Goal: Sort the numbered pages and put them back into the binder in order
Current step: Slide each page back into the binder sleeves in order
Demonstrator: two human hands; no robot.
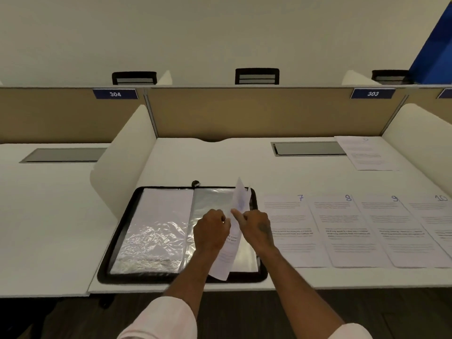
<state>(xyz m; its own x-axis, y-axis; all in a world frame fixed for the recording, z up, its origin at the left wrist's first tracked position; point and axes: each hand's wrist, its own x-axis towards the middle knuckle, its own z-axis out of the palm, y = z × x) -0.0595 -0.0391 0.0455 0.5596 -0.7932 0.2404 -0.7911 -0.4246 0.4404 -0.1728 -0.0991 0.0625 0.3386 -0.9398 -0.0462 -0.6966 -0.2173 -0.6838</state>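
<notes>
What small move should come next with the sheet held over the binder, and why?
Probably slide the held page into the clear sleeve on the right half of the binder. The left hand and right hand hold it raised above that sleeve, not yet inside; page 7 waits alongside.

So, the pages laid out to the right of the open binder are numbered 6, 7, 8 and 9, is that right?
Not quite: the head view shows page 7, page 8, page 9 and page 10 laid out to the right of the open binder.
</notes>
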